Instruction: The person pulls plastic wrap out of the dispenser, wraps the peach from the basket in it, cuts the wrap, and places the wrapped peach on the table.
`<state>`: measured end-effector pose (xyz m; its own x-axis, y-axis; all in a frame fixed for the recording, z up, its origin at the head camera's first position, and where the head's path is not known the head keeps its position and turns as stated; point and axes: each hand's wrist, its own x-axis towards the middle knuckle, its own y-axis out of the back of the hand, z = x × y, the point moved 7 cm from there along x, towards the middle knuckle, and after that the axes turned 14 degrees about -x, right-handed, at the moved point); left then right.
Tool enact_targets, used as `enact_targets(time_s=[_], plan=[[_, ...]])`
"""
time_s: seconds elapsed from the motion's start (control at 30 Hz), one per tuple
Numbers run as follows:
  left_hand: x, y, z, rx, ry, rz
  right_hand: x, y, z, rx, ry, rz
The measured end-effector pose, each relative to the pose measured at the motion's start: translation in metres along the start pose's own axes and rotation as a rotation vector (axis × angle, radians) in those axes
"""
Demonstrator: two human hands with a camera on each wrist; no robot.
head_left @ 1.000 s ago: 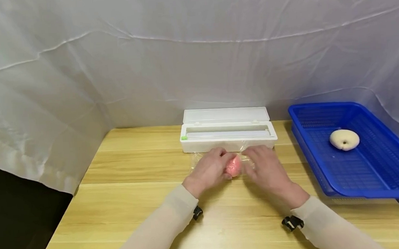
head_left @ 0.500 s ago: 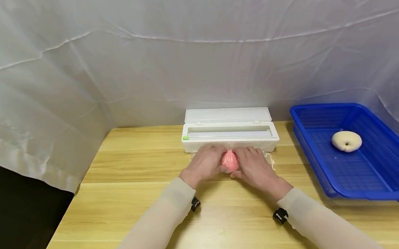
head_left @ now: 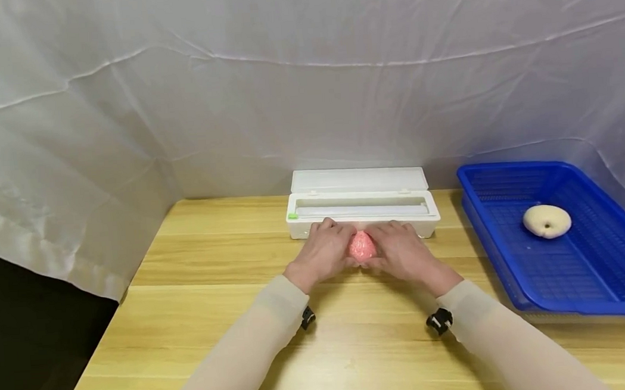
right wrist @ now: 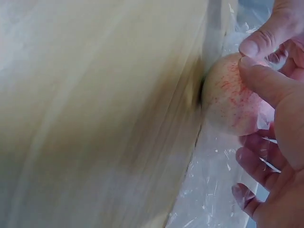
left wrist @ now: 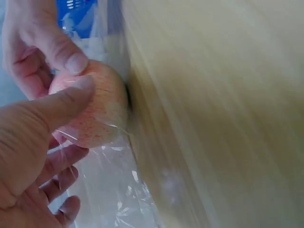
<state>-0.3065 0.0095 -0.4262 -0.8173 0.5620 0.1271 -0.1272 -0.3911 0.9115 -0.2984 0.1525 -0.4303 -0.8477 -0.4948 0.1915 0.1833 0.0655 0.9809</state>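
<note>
A pink-and-cream peach (head_left: pixel 362 247) rests on the table just in front of the white cling film dispenser (head_left: pixel 301 227). My left hand (head_left: pixel 326 249) grips its left side, thumb on the near face and fingers curled behind. From the other side my right hand (head_left: pixel 404 249) holds it likewise, and the two thumb tips nearly meet in both wrist views. Clear cling film (left wrist: pixel 109 180) lies under the peach and runs out along the table. Some of the film is pulled up against the fruit between the fingers. The peach's far side is hidden.
Behind the hands, the dispenser's lid (head_left: pixel 360 180) stands raised and a film roll shows inside. To the right is a blue plastic basket (head_left: pixel 488 250) holding a pale round fruit (head_left: pixel 547 221). Grey-white cloth (head_left: pixel 307 112) hangs behind the wooden table (head_left: pixel 213 243).
The right hand came left from beside the peach and now holds it, film gathered in with it. The left hand stays at the peach, which now sits slightly closer to the dispenser.
</note>
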Motion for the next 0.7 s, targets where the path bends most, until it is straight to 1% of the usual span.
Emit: enact_targets(time_s=[0.1, 0.27, 0.37, 0.5, 0.6, 0.7], plan=[[0.002, -0.001, -0.003, 0.007, 0.004, 0.002, 0.003, 0.0, 0.002, 0.005, 0.005, -0.005], [0.004, -0.002, -0.008, -0.028, 0.003, -0.023, 0.008, -0.002, 0.005, 0.013, 0.0, -0.038], [0.004, -0.001, -0.008, -0.04, -0.022, -0.035, 0.01, -0.001, 0.004, 0.019, -0.01, -0.053], [0.002, 0.0, -0.008, -0.037, -0.054, -0.047, 0.008, 0.0, 0.002, 0.077, -0.052, -0.035], [0.0, 0.001, -0.01, -0.042, -0.043, -0.055, 0.006, 0.0, 0.001, 0.126, -0.085, -0.016], [-0.001, 0.0, -0.011, -0.047, -0.031, -0.059, 0.007, -0.001, 0.001, 0.141, -0.103, -0.023]])
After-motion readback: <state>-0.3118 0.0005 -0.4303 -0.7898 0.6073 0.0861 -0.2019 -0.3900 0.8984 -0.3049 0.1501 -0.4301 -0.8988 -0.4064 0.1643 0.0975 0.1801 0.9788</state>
